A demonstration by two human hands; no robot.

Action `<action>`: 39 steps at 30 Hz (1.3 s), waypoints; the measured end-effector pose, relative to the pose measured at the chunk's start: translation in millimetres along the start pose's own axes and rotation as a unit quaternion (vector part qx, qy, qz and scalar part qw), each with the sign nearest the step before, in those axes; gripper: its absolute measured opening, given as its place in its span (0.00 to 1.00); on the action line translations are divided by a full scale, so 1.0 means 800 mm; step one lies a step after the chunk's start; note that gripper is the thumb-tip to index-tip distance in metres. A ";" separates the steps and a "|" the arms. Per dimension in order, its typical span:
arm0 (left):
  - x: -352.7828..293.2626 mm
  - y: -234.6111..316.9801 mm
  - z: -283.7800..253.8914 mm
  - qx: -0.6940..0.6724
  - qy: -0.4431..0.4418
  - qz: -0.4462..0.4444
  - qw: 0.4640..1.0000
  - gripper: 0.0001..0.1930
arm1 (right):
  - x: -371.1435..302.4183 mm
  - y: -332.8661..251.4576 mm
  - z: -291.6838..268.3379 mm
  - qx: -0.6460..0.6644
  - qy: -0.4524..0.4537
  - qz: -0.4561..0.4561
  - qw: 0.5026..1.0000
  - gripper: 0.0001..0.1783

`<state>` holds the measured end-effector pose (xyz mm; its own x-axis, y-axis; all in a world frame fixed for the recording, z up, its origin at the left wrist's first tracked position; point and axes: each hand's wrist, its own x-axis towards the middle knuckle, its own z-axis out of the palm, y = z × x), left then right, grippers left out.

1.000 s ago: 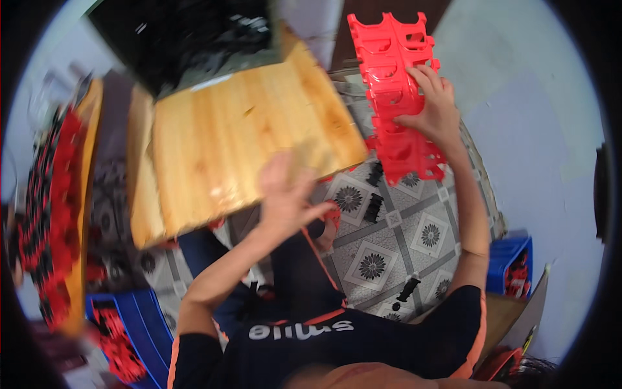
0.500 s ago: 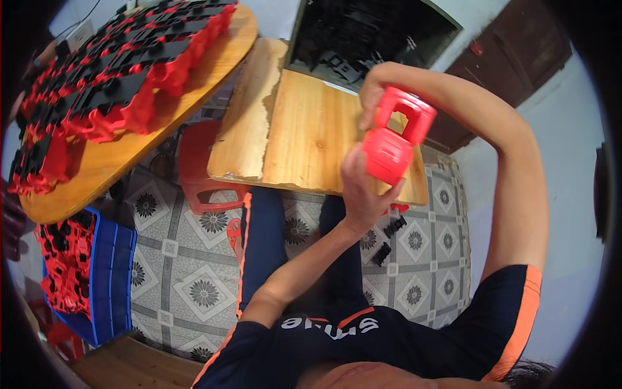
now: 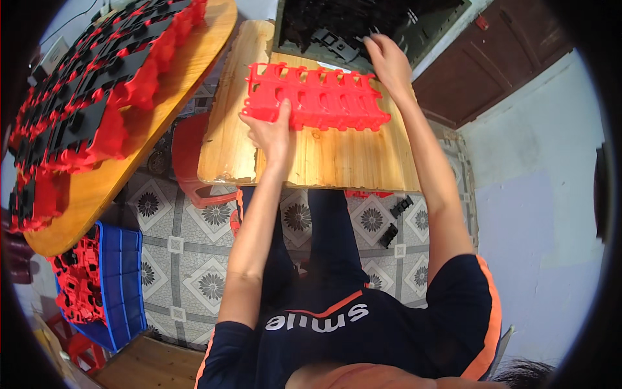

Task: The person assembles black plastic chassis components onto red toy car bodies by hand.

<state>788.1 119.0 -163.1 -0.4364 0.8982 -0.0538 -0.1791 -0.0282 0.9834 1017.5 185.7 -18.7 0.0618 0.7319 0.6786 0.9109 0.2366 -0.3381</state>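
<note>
since half a second ago, red rack (image 3: 315,97) dropped flat onto table (image 3: 343,159). left hand (image 3: 272,129) grips its 8 o'clock edge; right hand (image 3: 387,59), fingers loosely curled, touches black parts (image 3: 337,26) at 12, holding nothing visible.

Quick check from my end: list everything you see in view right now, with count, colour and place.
Red plastic frame: one, red, flat on the small wooden table.
Small wooden table: one, light wood, centre.
Box of black parts: one, black, far edge of that table.
Long wooden board: one, light wood, left.
Stacked frames: many, red and black, on the board.
Blue crate: one, blue, lower left floor, red parts inside.
Red stool: one, red, beside the table.
Loose black pieces: two, black, tiled floor.
Left hand: on the frame's near edge.
Right hand: reaching into the box.
</note>
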 end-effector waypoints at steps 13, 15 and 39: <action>-0.102 -0.038 0.137 0.427 -0.157 0.561 0.692 0.28 | -0.224 0.132 0.046 0.475 0.027 0.248 0.844 0.09; -0.090 -0.041 0.139 0.457 -0.117 0.555 0.685 0.28 | -0.221 0.165 0.024 0.453 0.042 0.270 0.849 0.09; -0.098 -0.036 0.024 -0.251 -0.264 -0.112 0.924 0.45 | 0.179 0.390 0.174 0.024 -0.109 0.252 0.961 0.40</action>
<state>844.1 58.1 -183.6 0.1292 0.9913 -0.0232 -0.6575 0.1031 0.7464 1254.1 453.1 -118.0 0.3981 0.8766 0.2704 0.7675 -0.1568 -0.6216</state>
